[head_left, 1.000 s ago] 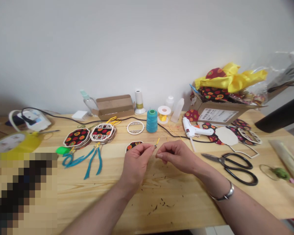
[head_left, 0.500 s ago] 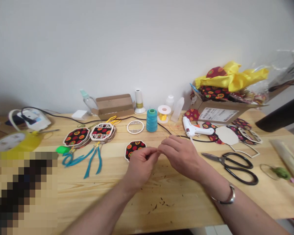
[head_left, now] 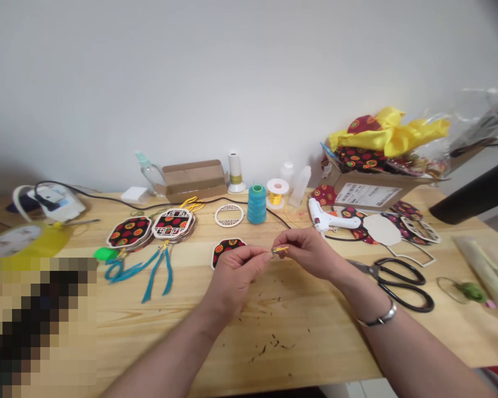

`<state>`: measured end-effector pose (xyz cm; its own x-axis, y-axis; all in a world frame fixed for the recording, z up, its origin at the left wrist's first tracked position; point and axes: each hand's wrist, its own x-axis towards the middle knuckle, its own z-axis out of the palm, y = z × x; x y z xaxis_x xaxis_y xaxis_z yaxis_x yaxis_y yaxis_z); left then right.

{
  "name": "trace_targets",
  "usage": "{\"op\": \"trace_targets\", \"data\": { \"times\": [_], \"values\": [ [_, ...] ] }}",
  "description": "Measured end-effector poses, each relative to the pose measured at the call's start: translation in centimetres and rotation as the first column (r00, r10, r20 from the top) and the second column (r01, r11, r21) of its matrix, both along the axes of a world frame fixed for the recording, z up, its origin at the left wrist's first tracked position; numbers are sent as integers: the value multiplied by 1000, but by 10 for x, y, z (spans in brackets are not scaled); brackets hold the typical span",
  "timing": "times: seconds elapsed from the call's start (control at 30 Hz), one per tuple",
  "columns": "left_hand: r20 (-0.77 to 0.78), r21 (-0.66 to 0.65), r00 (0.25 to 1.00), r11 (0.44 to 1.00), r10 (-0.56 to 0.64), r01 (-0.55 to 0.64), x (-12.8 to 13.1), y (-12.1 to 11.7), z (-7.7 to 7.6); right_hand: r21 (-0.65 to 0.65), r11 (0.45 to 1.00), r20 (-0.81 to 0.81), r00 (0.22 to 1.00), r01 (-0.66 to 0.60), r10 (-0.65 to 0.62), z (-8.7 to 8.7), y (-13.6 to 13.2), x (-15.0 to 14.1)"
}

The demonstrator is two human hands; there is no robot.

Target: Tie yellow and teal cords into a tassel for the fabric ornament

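Above the middle of the table, my left hand point(head_left: 237, 273) and my right hand point(head_left: 311, 251) meet with thumbs and forefingers pinched. A short piece of yellow cord point(head_left: 281, 250) shows at my right fingertips, with a tiny bluish bit at its left end. My left fingertips touch that end; whatever they pinch is too small to make out. Partly behind my left hand lies a black fabric-covered piece point(head_left: 227, 249) with red and orange flowers. A cone of teal thread point(head_left: 257, 205) and a round wooden lattice frame point(head_left: 229, 223) stand or lie beyond my hands.
Black-handled scissors point(head_left: 404, 284) lie by my right forearm, a white glue gun point(head_left: 332, 216) behind them. Flowered pieces with teal tassels point(head_left: 157, 271) lie at left. A cardboard box point(head_left: 369, 190) holds fabric at the back right. Dark scraps point(head_left: 269, 345) litter the front.
My fingers have drawn slightly apart, and my right hand has turned. The yellow cord between them now shows where it was hidden before.
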<state>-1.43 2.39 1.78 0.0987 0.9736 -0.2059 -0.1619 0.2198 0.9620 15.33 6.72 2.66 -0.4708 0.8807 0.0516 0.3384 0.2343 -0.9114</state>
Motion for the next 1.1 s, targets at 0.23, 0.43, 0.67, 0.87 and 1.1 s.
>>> {"op": "trace_targets", "data": {
  "times": [0.23, 0.43, 0.67, 0.87, 1.1],
  "values": [
    [10, 38, 989, 988, 148, -148, 1, 3, -1, -27, 1000, -33, 999, -5, 4, 1, -9, -8],
    [-63, 63, 983, 984, 172, -168, 1, 2, 0, 118, 993, 28, 1000, -14, 11, 2, -15, -11],
    [-71, 62, 980, 981, 186, -182, 2, 4, 0, 198, 980, 112, 994, -31, 9, 6, -20, -12],
    [-84, 76, 979, 980, 187, -181, 1, 4, -3, 209, 977, 110, 994, -49, 26, 3, -21, -12],
    [-128, 83, 972, 978, 199, -189, 1, 2, -2, 196, 978, 93, 994, -69, 52, 4, -21, -11]
  ]
}}
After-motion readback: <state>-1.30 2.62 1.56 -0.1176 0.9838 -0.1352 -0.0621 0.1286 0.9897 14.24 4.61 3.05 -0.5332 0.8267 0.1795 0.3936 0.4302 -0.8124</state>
